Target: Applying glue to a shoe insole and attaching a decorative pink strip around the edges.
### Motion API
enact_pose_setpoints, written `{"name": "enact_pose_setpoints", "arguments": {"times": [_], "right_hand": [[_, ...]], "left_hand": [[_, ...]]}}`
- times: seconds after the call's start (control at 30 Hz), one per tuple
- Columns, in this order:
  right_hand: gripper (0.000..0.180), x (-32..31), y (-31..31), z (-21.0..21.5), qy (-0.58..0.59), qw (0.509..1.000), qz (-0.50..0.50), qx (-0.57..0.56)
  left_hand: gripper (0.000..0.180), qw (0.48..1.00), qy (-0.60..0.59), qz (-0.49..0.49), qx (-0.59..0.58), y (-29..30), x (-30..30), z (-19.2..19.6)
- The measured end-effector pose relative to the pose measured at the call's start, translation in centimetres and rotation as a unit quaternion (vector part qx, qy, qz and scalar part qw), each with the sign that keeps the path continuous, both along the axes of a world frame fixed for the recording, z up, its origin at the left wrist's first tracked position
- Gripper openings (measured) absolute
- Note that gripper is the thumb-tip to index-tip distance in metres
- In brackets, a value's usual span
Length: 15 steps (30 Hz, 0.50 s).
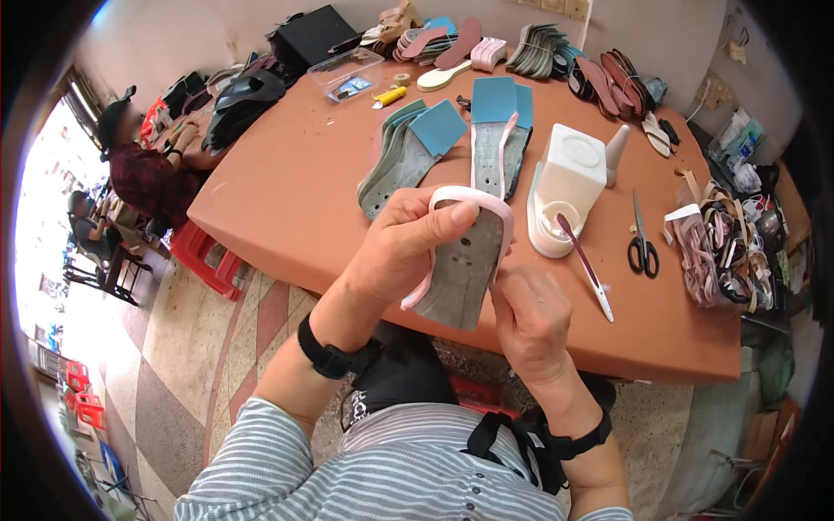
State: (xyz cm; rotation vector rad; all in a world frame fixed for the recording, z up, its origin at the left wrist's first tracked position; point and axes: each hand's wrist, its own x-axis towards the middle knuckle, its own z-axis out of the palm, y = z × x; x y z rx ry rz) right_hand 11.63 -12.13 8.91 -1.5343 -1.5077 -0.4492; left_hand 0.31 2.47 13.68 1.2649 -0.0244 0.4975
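Left opening (36,217): I get glare here, washed nearly white, the strongest light in view.
Table (295,174): bright and evenly lit for me, with only soft shadows.
Right wall (757,61): duller than the left side on my feed.
Rim: my fisheye bends the table's edges; black fills the corners.
Striped shirt (391,473): crisp to me, close by.
Seated people (152,178) at left: small and soft, faces blurred.

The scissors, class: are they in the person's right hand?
No, the scissors lie on the table, to the right of the white container, apart from the right hand.
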Motion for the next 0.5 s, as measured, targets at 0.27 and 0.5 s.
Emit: {"name": "enact_pose_setpoints", "arguments": {"times": [0.27, 0.5], "right_hand": [[0.024, -0.5, -0.6, -0.8, -0.138, 0.989, -0.051, -0.008], [0.027, -1.1, -1.1, -0.9, -0.158, 0.984, -0.066, -0.040]], "left_hand": [[0.033, 0.997, -0.040, 0.063, -0.031, -0.9, 0.0, -0.3], [0.033, 0.994, -0.048, 0.091, -0.028, -1.3, 0.1, -0.3]]}}
